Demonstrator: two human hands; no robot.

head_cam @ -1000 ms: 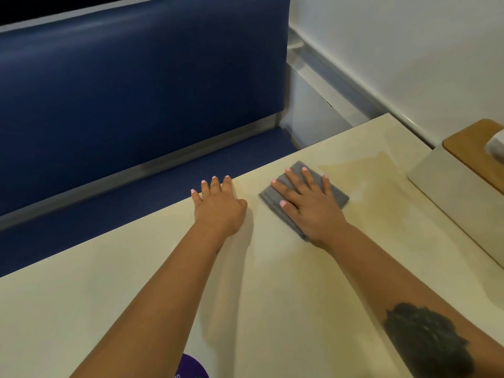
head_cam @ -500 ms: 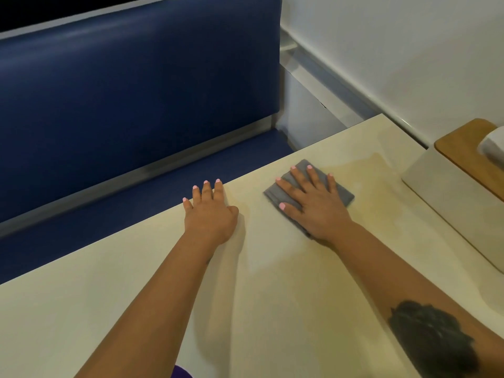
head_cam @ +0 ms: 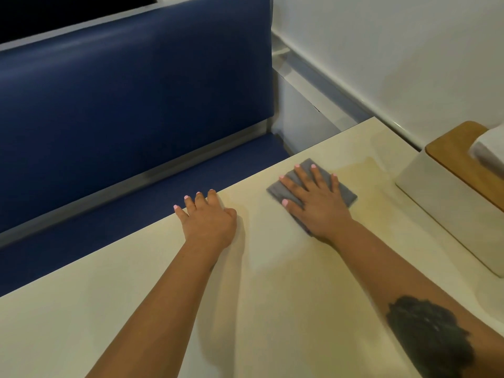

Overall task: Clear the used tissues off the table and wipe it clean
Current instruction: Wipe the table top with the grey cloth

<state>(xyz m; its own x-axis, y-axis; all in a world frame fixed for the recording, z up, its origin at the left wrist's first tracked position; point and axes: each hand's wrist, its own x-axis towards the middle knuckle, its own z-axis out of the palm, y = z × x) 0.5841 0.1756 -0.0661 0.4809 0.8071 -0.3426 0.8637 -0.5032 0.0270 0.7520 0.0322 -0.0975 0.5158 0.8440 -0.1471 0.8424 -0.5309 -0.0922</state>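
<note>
Lying under right grip [head_cam: 317, 205]: cloth [head_cam: 342, 192]

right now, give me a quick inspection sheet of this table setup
surface: cream table, damp-looking streaks near the far right corner
job's things: folded grey cloth flat on table; no loose used tissues seen
clutter: white tissue box with wooden lid, at right edge
hands: right hand pressing flat on cloth; left hand resting on table's far edge
cables: nothing seen
surroundings: blue bench seat, white wall
</note>
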